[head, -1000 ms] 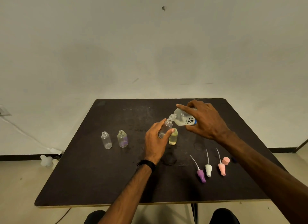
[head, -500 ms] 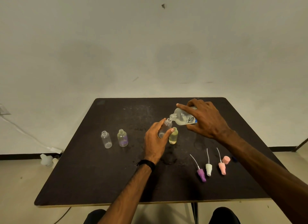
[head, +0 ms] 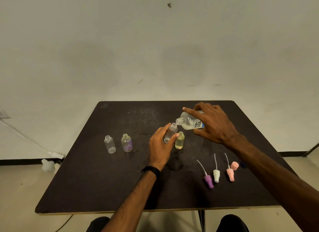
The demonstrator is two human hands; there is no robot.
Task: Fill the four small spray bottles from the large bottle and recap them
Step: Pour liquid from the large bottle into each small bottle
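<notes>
My right hand (head: 213, 124) grips the large clear bottle (head: 189, 122), tipped on its side with its mouth pointing left. Its mouth sits just above the neck of a small clear spray bottle (head: 170, 132), which my left hand (head: 160, 146) holds tilted a little off the table. Right beside that stands a small yellowish bottle (head: 179, 140) holding liquid, uncapped. Farther left stand a purple-tinted small bottle (head: 126, 143) and a clear small bottle (head: 110, 144), both uncapped.
Near the dark table's (head: 96, 180) front right lie three spray tops with dip tubes: purple (head: 208, 180), white (head: 216, 174) and pink (head: 230, 174), plus a loose pink cap (head: 234, 165). White containers (head: 47, 164) and a cable lie on the floor at left.
Hardly anything has shifted; both hands keep the large bottle's mouth over the small bottle in the same spot.
</notes>
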